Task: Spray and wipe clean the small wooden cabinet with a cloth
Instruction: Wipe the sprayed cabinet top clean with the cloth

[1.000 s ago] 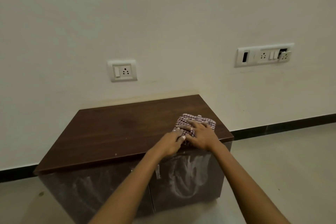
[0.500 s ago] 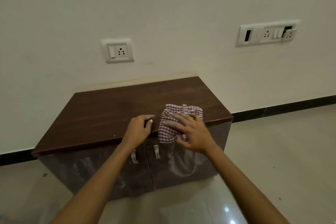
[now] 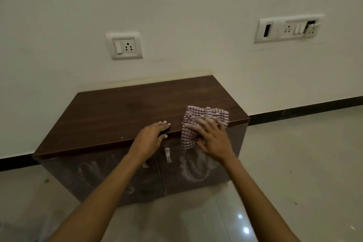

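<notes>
1. Noted glossy pale floor tiles (image 3: 294, 163) nearest the camera, with bright lamp reflections.
2. Logged two bare forearms reaching forward, hands apart and side by side at the front edge of the cabinet (image 3: 127, 112).
3. Recorded left hand (image 3: 152, 133) resting on the front lip of the top, fingers fairly straight, thumb at the edge, nothing held. Judged as bracing.
4. Recorded right hand (image 3: 213, 139) spread flat on the cloth (image 3: 204, 116), pressing rather than clutching. Fingertips too blurred to read further.
5. Found cloth soft and crumpled, a red-and-white check weave, draped over the right part of the front edge: part on the top, part hanging over the right door.
6. Described cabinet as low and boxy, standing against the wall. Dark brown wood-grain top, matt. Two shiny doors with small pale handles (image 3: 167, 155). Could not tell whether the whitish smears there were reflections or residue.
7. Judged wiping under way at the right front edge. No spray bottle in view. Pale speck (image 3: 121, 137) at left front, so left side and doors probably outstanding.
8. Noted, farthest, a plain off-white wall (image 3: 196, 6), black skirting (image 3: 304, 108), one socket (image 3: 124, 46) and a wide switch panel (image 3: 288, 28).
</notes>
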The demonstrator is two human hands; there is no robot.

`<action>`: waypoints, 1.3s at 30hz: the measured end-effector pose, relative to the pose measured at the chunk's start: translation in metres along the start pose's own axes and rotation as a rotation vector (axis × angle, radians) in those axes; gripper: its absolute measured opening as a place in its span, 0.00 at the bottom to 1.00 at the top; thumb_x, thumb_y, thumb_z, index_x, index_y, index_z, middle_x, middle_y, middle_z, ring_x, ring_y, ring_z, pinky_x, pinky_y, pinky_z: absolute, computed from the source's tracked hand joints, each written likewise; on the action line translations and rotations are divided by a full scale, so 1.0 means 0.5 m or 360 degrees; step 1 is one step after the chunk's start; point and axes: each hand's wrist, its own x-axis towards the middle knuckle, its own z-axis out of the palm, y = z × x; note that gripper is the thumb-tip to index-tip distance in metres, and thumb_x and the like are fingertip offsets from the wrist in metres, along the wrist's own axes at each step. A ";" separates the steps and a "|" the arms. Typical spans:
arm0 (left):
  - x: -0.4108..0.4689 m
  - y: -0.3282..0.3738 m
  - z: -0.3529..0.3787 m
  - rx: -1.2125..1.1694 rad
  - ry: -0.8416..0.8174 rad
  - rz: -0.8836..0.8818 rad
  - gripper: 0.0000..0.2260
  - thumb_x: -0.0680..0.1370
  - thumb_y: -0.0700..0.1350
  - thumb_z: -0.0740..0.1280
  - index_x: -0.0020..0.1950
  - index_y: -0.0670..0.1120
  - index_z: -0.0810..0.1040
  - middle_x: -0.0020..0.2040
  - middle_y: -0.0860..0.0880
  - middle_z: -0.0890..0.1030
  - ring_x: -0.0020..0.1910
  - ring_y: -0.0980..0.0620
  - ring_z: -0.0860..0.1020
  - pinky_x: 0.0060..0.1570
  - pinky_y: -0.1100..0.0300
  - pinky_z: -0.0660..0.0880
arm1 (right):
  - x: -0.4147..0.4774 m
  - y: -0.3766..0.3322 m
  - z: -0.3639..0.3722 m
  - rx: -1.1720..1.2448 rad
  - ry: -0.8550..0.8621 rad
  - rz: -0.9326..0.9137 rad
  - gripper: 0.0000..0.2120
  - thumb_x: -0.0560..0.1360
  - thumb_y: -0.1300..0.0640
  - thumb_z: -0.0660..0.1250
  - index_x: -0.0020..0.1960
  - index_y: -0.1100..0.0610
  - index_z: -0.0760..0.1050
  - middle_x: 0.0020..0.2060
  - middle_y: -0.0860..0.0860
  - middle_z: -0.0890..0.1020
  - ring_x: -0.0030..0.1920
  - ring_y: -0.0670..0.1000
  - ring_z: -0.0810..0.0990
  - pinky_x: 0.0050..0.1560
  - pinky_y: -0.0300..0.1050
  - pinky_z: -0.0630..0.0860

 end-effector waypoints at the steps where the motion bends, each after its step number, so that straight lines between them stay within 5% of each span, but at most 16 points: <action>1: -0.001 0.001 0.003 -0.0031 0.0023 0.0002 0.19 0.77 0.40 0.63 0.68 0.46 0.70 0.69 0.49 0.71 0.70 0.53 0.67 0.68 0.58 0.64 | -0.007 0.028 -0.007 -0.0007 0.0041 0.0118 0.24 0.70 0.49 0.56 0.66 0.43 0.67 0.63 0.51 0.75 0.66 0.52 0.65 0.67 0.52 0.53; 6: 0.006 0.002 -0.002 -0.0241 0.0005 -0.0071 0.17 0.77 0.36 0.62 0.66 0.44 0.72 0.68 0.47 0.72 0.70 0.53 0.66 0.70 0.59 0.62 | 0.008 -0.001 0.001 0.0019 0.0136 0.0695 0.23 0.66 0.53 0.59 0.60 0.48 0.73 0.62 0.51 0.75 0.65 0.55 0.68 0.68 0.53 0.49; 11: 0.025 -0.017 -0.024 -0.0280 -0.0152 -0.0151 0.17 0.77 0.33 0.59 0.64 0.44 0.74 0.67 0.47 0.73 0.67 0.50 0.70 0.64 0.62 0.65 | 0.029 -0.138 0.059 -0.0009 0.0098 0.0158 0.28 0.68 0.48 0.59 0.68 0.48 0.65 0.65 0.51 0.73 0.68 0.53 0.63 0.69 0.58 0.52; 15: 0.022 -0.025 -0.031 -0.0319 -0.0216 -0.0147 0.17 0.77 0.34 0.60 0.65 0.45 0.73 0.68 0.49 0.72 0.69 0.51 0.67 0.69 0.58 0.61 | 0.016 -0.059 0.063 -0.0190 0.0211 -0.0197 0.25 0.74 0.46 0.58 0.71 0.46 0.62 0.69 0.51 0.70 0.71 0.52 0.61 0.70 0.56 0.54; 21: 0.011 -0.015 -0.025 -0.0352 -0.0034 -0.0118 0.16 0.77 0.35 0.61 0.63 0.44 0.75 0.65 0.48 0.75 0.66 0.52 0.70 0.65 0.63 0.63 | -0.006 -0.074 0.081 -0.0079 0.0439 0.0355 0.24 0.74 0.48 0.56 0.69 0.46 0.62 0.70 0.51 0.62 0.72 0.56 0.56 0.72 0.59 0.43; 26: 0.010 -0.028 -0.035 -0.0592 0.0086 -0.0261 0.15 0.75 0.31 0.60 0.57 0.41 0.79 0.58 0.45 0.81 0.58 0.55 0.76 0.56 0.65 0.69 | 0.032 -0.162 0.112 -0.0068 0.0471 -0.0195 0.20 0.72 0.49 0.64 0.64 0.44 0.73 0.64 0.50 0.66 0.64 0.54 0.65 0.66 0.57 0.56; 35: 0.013 -0.031 -0.039 -0.0657 0.0126 -0.0316 0.14 0.74 0.31 0.62 0.57 0.42 0.79 0.56 0.44 0.81 0.55 0.54 0.77 0.56 0.61 0.71 | 0.049 -0.182 0.100 0.0009 0.0539 -0.0185 0.11 0.70 0.46 0.65 0.50 0.44 0.81 0.59 0.51 0.68 0.61 0.55 0.67 0.62 0.59 0.58; 39: 0.009 -0.026 -0.039 -0.0538 0.0034 -0.0298 0.15 0.76 0.33 0.62 0.60 0.42 0.77 0.61 0.46 0.79 0.62 0.52 0.74 0.60 0.61 0.68 | 0.028 -0.153 0.099 -0.0016 0.0587 -0.0178 0.20 0.64 0.53 0.74 0.53 0.46 0.71 0.60 0.52 0.67 0.63 0.55 0.66 0.64 0.64 0.57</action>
